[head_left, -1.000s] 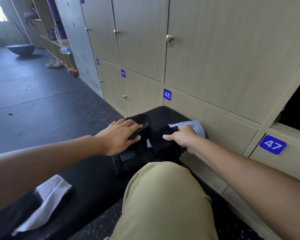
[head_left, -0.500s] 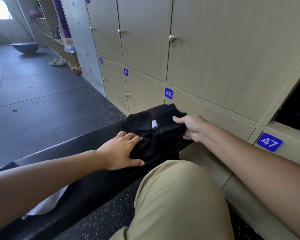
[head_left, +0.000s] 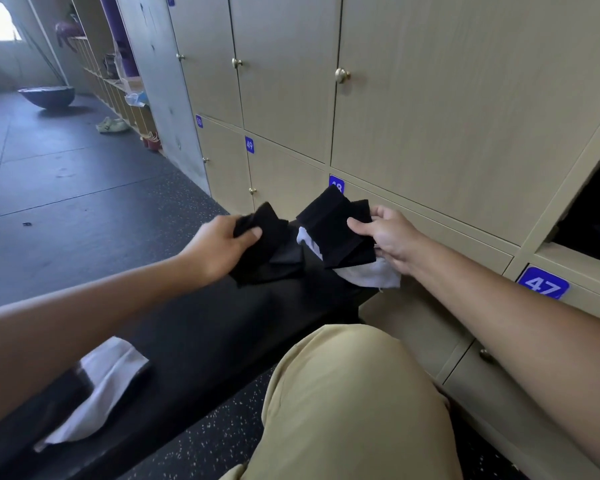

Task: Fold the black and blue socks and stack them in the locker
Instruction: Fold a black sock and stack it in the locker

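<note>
So the right hand [head_left: 390, 239] has its thumb and fingers pinched around a folded black fabric sock [head_left: 336, 228] with a pale blue-white sock [head_left: 371, 273] tucked under it at about 6 o'clock, and the left hand [head_left: 219, 245], off at 9 o'clock from there, grips another bunched black sock [head_left: 269, 251], both held just above the end of the padded black bench [head_left: 201, 327]. The open locker compartment [head_left: 593, 220] above the blue 47 tag [head_left: 542, 283] sits at 3 o'clock, too dark inside to tell what's in it. Another pale folded sock [head_left: 97, 386] lies on the bench at 7 o'clock, with beige wooden locker doors [head_left: 447, 98] up at 12 and dark speckled rubber floor [head_left: 66, 185] at 10.
</note>
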### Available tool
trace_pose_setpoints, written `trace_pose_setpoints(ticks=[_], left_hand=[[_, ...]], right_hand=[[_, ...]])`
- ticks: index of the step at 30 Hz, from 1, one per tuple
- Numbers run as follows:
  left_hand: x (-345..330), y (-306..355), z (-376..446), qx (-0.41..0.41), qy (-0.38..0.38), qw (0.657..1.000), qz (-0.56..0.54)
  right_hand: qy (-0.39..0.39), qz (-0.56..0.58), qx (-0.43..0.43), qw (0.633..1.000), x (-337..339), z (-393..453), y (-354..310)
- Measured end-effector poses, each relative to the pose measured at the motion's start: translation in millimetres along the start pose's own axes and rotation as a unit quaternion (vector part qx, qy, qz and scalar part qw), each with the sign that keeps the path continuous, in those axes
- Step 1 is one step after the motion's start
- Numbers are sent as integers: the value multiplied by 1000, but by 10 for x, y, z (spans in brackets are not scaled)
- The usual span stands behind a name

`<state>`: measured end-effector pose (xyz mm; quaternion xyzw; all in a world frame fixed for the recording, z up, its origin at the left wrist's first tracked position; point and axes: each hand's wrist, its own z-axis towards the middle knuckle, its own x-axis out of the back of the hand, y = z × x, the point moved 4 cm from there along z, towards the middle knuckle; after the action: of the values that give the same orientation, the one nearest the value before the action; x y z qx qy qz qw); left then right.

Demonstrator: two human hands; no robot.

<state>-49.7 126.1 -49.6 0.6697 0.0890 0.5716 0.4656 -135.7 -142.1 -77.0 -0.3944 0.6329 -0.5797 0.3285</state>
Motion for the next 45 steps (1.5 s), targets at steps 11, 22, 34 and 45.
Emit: trace_pose_setpoints(ticks=[11,22,34,45], left_hand=[[222,188,246,81,90,967,-225],[-228,417,213,125,-3,930,-347],[-295,677,99,41,-114,860,-496],[-482,1103,60,18,-147,849,-507]], right_hand=[[108,-154,129,974,-139,77,-342],[135,-203,210,947,-706,-290,-510],[93,-208,317,920,-695,-720,-658],[186,-173,270,929,92,-1072,-879]])
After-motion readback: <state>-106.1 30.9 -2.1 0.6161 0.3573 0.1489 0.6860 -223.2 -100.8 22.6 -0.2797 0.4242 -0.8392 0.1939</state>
